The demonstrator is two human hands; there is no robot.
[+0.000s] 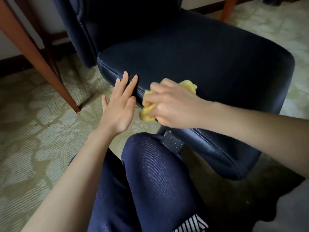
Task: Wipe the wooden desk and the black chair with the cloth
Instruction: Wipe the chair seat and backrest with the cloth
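The black chair (209, 64) fills the middle of the head view, its padded seat facing me and its backrest rising at the upper left. My right hand (173, 104) is shut on a crumpled yellow cloth (147, 109), pressing it against the seat's front edge. Part of the cloth pokes out behind the knuckles. My left hand (119, 104) is flat with fingers spread, fingertips resting against the seat's front rim just left of the cloth. A reddish wooden desk leg (33, 52) slants down at the left; the desktop is out of view.
Pale patterned carpet (33, 139) covers the floor. My knee in dark blue trousers (150, 173) is bent below the seat. Another wooden leg (229, 9) stands at the top right. A dark skirting board (10, 64) runs along the wall.
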